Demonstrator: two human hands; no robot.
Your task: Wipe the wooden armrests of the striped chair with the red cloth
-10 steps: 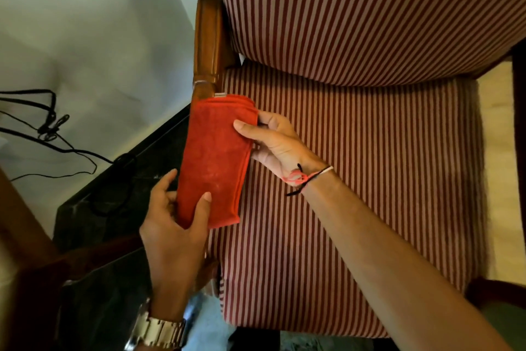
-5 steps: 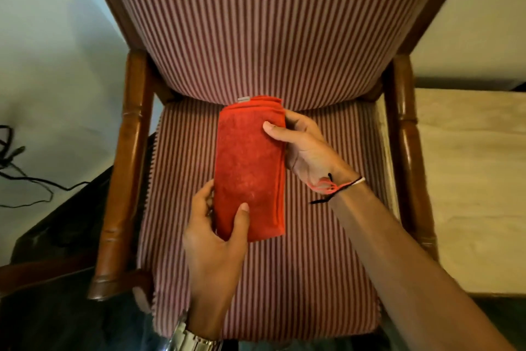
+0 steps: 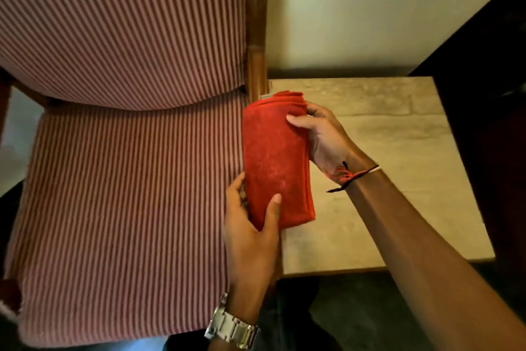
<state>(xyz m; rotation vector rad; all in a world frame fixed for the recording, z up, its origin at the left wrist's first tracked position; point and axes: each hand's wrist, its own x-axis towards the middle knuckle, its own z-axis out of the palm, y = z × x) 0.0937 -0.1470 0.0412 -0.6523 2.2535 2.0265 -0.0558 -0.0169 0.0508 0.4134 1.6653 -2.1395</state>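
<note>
A striped chair (image 3: 119, 185), upholstered in narrow red and pale lines, fills the left of the frame, its seat and backrest seen from above. A wooden post (image 3: 256, 37) of the chair's frame rises along the right edge of the backrest. To the chair's right stands a pale stone-topped table (image 3: 398, 157), set against a light wall (image 3: 370, 9).

A folded red cloth (image 3: 276, 160), long and narrow, is held at the right edge of the seat, directly below the wooden post and over the line where chair meets table. The armrest on this side is hidden beneath the cloth and hands.

The person's left hand (image 3: 250, 225) grips the near end of the cloth, thumb pressed on top and fingers curled underneath. The right hand (image 3: 321, 134) clasps the far end along its right edge, thumb laid across the top surface.

A metal-link wristwatch (image 3: 232, 328) sits on the left wrist. Red and black threads (image 3: 345, 175) are tied around the right wrist.
</note>
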